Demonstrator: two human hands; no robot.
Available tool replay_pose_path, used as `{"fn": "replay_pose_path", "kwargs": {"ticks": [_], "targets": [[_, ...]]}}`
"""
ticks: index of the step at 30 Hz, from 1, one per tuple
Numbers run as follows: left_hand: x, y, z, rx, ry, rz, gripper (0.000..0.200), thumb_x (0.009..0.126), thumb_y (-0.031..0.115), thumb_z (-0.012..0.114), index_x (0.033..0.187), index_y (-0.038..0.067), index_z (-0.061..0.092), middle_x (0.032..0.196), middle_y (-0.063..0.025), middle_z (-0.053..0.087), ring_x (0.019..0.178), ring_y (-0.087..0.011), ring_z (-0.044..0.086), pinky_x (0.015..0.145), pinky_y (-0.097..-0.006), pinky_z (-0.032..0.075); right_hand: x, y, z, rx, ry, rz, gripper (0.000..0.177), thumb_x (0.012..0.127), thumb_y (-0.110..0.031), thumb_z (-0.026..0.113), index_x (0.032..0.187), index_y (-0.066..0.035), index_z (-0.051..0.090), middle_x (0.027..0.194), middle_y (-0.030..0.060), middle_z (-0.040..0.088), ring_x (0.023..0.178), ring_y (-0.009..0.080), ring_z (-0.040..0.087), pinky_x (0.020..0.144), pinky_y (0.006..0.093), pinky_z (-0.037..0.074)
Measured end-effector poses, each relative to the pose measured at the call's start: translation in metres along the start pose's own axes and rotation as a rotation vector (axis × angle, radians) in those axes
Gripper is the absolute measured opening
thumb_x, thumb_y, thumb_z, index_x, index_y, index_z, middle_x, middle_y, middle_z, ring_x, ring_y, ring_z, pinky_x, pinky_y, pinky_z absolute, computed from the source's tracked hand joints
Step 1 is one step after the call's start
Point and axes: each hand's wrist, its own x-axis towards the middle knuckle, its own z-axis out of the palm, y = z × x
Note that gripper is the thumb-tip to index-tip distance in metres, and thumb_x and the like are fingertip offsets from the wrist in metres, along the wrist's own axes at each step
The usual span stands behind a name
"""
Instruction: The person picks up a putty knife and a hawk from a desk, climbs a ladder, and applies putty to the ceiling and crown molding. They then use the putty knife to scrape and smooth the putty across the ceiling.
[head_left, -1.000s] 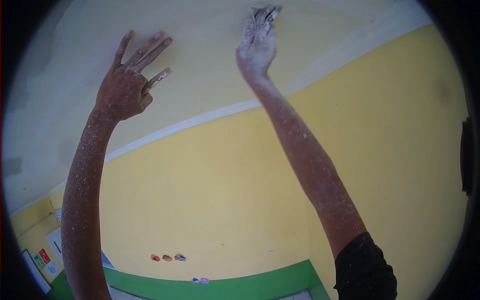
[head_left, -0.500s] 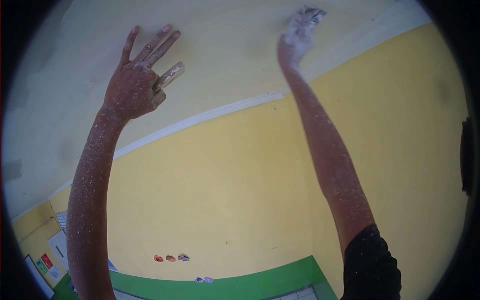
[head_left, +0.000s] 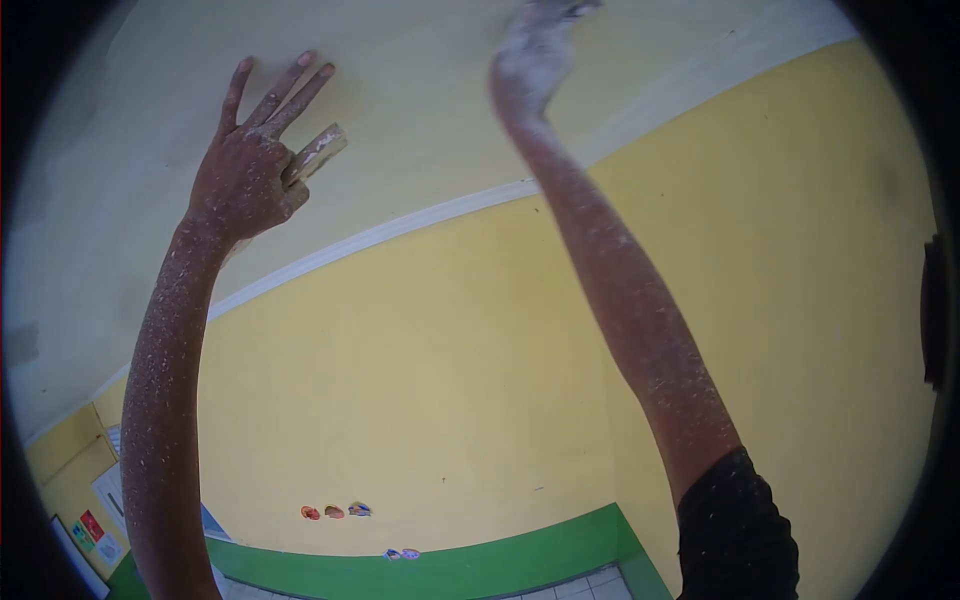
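Observation:
My left hand [head_left: 250, 165] is raised against the pale ceiling [head_left: 400, 120], three fingers spread; a thin, flat, putty-smeared piece [head_left: 318, 153] is gripped between its index finger and thumb. My right hand [head_left: 535, 55], coated in white powder and slightly blurred, reaches the top edge of the view. It is closed around a crumpled greyish thing [head_left: 580, 9], only partly in view, up at the ceiling. White specks cover both forearms.
A white moulding [head_left: 400, 232] runs between ceiling and yellow wall [head_left: 420, 380]. Lower down are a green band [head_left: 450, 573], small colourful cutouts [head_left: 333, 512] and posters [head_left: 92, 528] at the lower left. A dark object [head_left: 932, 312] is at the right edge.
My right hand has moved left and up, carrying the crumpled thing partly out of view. My left hand appears slightly further left, its grip unchanged.

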Motion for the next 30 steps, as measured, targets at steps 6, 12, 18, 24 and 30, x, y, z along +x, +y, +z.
{"fn": "replay_pose_path", "kwargs": {"ticks": [6, 12, 18, 24, 30], "targets": [[0.000, -0.001, 0.006, -0.053, 0.068, 0.026, 0.017, 0.068, 0.014, 0.073, 0.052, 0.014, 0.067, 0.167, 0.0073, 0.027, 0.156, -0.0095, 0.012, 0.130, -0.0513, -0.002, 0.016, 0.076, -0.021, -0.183, -0.394, -0.335, 0.057, 0.098, -0.006, 0.043, 0.151, 0.010, 0.032, 0.158, 0.0261, 0.033, 0.146, 0.0336, 0.035, 0.120, 0.0409, 0.030], [0.004, 0.004, 0.001, -0.042, -0.032, -0.013, 0.015, 0.066, 0.015, 0.074, 0.053, 0.014, 0.068, 0.167, 0.0061, 0.027, 0.157, -0.0127, 0.012, 0.130, -0.0527, -0.002, -0.015, -0.047, -0.013, -0.336, -0.502, -0.101, 0.058, 0.097, -0.003, 0.038, 0.153, 0.011, 0.031, 0.162, 0.0245, 0.031, 0.150, 0.0289, 0.032, 0.122, 0.0358, 0.028], [0.006, -0.008, 0.023, -0.027, 0.075, 0.075, 0.014, 0.067, 0.016, 0.073, 0.055, 0.013, 0.069, 0.168, 0.0044, 0.026, 0.157, -0.0136, 0.012, 0.130, -0.0515, -0.001, -0.001, 0.091, -0.014, 0.166, -0.463, -0.363, 0.060, 0.094, 0.004, 0.042, 0.153, 0.010, 0.031, 0.163, 0.0270, 0.026, 0.154, 0.0319, 0.023, 0.127, 0.0384, 0.016], [0.008, 0.000, 0.025, -0.062, 0.033, -0.015, 0.010, 0.065, 0.015, 0.072, 0.056, 0.012, 0.070, 0.168, 0.0036, 0.027, 0.157, -0.0133, 0.012, 0.130, -0.0510, 0.000, -0.044, -0.056, 0.014, 0.172, -0.312, -0.054, 0.053, 0.097, -0.004, 0.048, 0.147, 0.008, 0.037, 0.151, 0.0239, 0.039, 0.142, 0.0323, 0.034, 0.118, 0.0370, 0.026], [0.009, -0.011, 0.050, -0.043, 0.163, 0.040, 0.010, 0.064, 0.014, 0.071, 0.054, 0.013, 0.069, 0.168, 0.0048, 0.027, 0.157, -0.0127, 0.014, 0.130, -0.0501, 0.001, 0.010, 0.129, -0.013, 0.082, -0.472, -0.491, 0.035, 0.104, -0.017, 0.051, 0.135, -0.001, 0.056, 0.130, 0.0132, 0.062, 0.120, 0.0240, 0.058, 0.099, 0.0348, 0.049]]}}
